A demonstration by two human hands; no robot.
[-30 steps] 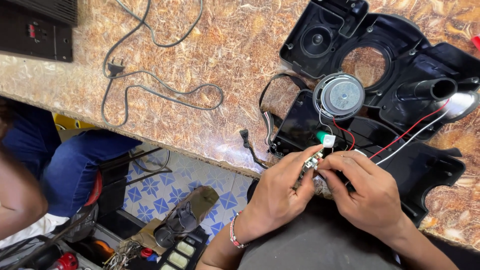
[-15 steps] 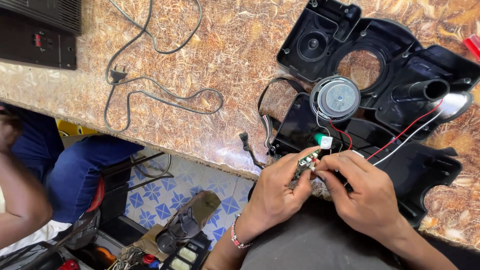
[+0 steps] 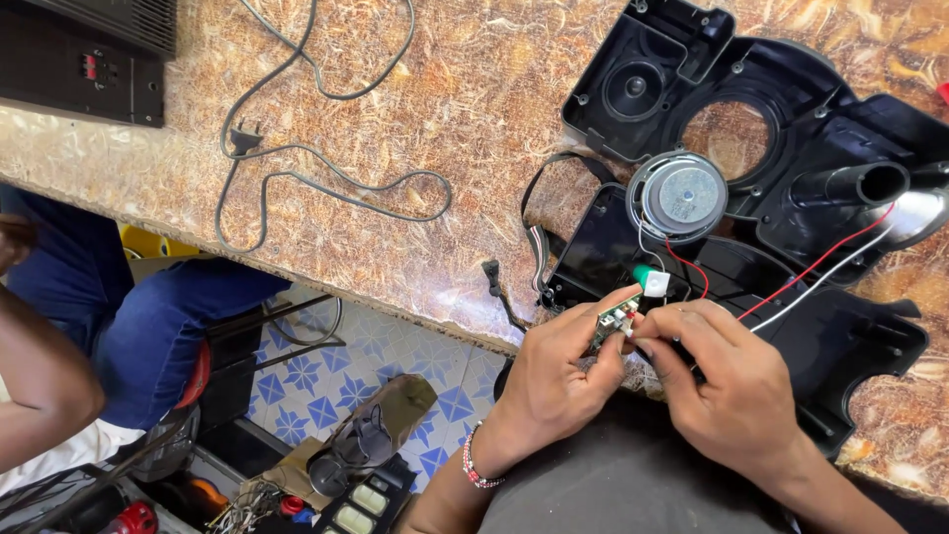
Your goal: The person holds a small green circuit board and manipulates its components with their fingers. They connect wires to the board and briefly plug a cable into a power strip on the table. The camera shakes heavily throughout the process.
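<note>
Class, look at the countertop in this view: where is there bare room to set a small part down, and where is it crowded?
Bare countertop lies between the looped black power cord and the black plastic housing, and along the near edge left of the cord. It is crowded on the right: housing, loose speaker, red and white wires, and left hand and right hand pinching a small circuit board.

Desk: I see a brown marbled stone-pattern desk (image 3: 415, 109), its edge running diagonally.
Floor: below it, pale tiles with blue star patterns (image 3: 395, 356).
Light: even and bright, with soft glare on the desk's left edge.
</note>
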